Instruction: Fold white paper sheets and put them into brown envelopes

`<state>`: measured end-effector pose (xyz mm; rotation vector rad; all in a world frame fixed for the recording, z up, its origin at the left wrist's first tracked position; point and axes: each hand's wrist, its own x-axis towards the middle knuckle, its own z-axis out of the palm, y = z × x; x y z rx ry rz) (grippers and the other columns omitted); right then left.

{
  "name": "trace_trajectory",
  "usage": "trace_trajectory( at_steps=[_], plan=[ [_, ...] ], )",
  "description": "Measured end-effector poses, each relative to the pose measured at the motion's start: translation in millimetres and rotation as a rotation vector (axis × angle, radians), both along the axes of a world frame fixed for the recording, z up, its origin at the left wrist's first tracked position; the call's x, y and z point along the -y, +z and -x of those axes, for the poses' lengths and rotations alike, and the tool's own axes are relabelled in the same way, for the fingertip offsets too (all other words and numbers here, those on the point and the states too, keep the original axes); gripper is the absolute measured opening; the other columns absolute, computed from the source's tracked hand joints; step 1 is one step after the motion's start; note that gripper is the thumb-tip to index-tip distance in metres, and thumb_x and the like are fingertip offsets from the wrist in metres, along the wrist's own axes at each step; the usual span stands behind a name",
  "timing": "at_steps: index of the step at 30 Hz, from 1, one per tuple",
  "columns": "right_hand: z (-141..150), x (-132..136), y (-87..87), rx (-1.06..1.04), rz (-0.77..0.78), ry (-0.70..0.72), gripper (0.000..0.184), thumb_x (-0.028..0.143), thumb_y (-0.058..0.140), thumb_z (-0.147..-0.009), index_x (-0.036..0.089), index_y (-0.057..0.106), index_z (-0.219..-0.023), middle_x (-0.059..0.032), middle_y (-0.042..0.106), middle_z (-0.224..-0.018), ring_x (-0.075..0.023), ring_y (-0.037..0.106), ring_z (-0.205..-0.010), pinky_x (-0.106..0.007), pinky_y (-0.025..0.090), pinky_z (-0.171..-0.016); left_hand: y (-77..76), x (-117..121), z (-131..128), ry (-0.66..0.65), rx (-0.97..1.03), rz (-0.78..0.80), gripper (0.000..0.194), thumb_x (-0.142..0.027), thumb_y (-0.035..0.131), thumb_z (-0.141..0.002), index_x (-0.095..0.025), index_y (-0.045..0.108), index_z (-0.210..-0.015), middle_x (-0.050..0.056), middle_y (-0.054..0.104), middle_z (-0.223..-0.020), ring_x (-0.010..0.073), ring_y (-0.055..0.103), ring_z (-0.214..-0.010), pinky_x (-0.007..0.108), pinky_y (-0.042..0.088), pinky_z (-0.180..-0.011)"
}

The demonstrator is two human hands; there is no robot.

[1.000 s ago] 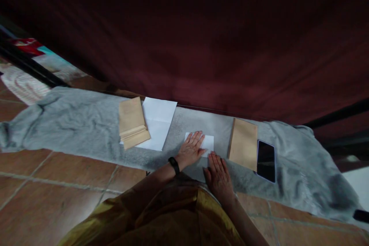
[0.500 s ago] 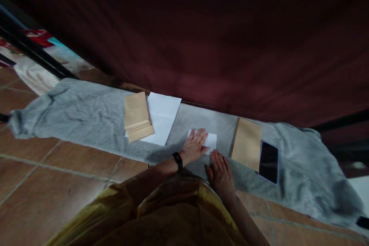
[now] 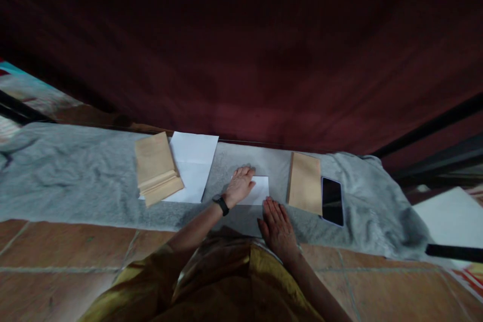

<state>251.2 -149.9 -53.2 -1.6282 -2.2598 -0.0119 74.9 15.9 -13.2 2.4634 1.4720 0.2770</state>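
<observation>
A small folded-looking white paper (image 3: 260, 191) lies on the grey cloth (image 3: 241, 158). My left hand (image 3: 240, 186), with a dark band on its wrist, presses on the paper's left side, fingers stretched out. Close to the paper's lower right corner, my right hand (image 3: 278, 224) rests flat with its fingers extended; whether it touches the paper I cannot tell. Left of my hands, brown envelopes (image 3: 154, 161) overlap larger white sheets (image 3: 193, 161) that show a crease across them. To the right lies a stack of brown envelopes (image 3: 305, 183).
A phone (image 3: 332, 201) lies against the right-hand envelope stack. Behind the cloth-covered surface hangs a dark red fabric (image 3: 256, 85). Terracotta floor tiles (image 3: 68, 246) show in front, and a white panel-like object (image 3: 453, 216) stands at the far right.
My left hand has slid leftward across the small paper, uncovering more of its right side. My right hand stays about where it was beside the paper. The camera view has turned slightly.
</observation>
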Motion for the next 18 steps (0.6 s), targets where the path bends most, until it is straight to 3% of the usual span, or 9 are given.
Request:
trace_trajectory(
  at_steps=[5,10,12,14,18],
  plan=[
    [-2,0,-1.5,-0.058,-0.005,-0.006,0.060,0.032,0.044,-0.106,0.015,0.028,-0.162,-0.0140,0.046,-0.159,-0.0269,0.042,-0.148,-0.050,0.035,-0.122,17.7,-10,-2,0.001,0.031,0.027,0.009,-0.015,0.063,-0.092,-0.020,0.070,-0.093,0.007,0.072,-0.100,0.0227,0.067,-0.099,0.036,0.050,-0.092],
    [-7,-2,-3.8,-0.251,0.003,-0.068,0.060,0.031,0.037,-0.108,0.020,0.019,-0.165,-0.0125,0.045,-0.160,-0.0233,0.044,-0.147,-0.046,0.044,-0.117,57.6,7,5,-0.030,0.115,-0.161,0.015,-0.023,0.053,-0.101,-0.021,0.067,-0.098,0.006,0.069,-0.104,0.0238,0.064,-0.103,0.039,0.048,-0.096],
    [-9,-3,-3.9,-0.322,0.015,-0.103,0.060,0.033,0.035,-0.109,0.022,0.019,-0.165,-0.0113,0.044,-0.161,-0.0223,0.045,-0.146,-0.043,0.046,-0.116,64.2,17,9,-0.078,0.121,-0.235,0.020,-0.025,0.047,-0.104,-0.022,0.066,-0.103,0.007,0.068,-0.109,0.0240,0.062,-0.106,0.041,0.047,-0.098],
    [-10,-3,-3.6,-0.381,0.012,-0.139,0.059,0.035,0.033,-0.109,0.023,0.018,-0.165,-0.0101,0.043,-0.162,-0.0218,0.045,-0.146,-0.041,0.046,-0.116,58.3,29,13,-0.129,0.074,-0.245,0.023,-0.022,0.044,-0.103,-0.022,0.066,-0.109,0.008,0.068,-0.115,0.0247,0.062,-0.109,0.042,0.046,-0.100],
    [-11,-5,-3.0,-0.462,-0.001,-0.185,0.058,0.035,0.032,-0.109,0.024,0.021,-0.165,-0.0102,0.043,-0.161,-0.0229,0.044,-0.147,-0.043,0.046,-0.116,21.5,55,19,-0.238,-0.025,-0.188,0.030,-0.011,0.047,-0.097,-0.023,0.066,-0.115,0.009,0.068,-0.123,0.0253,0.062,-0.116,0.043,0.045,-0.107]
  ],
)
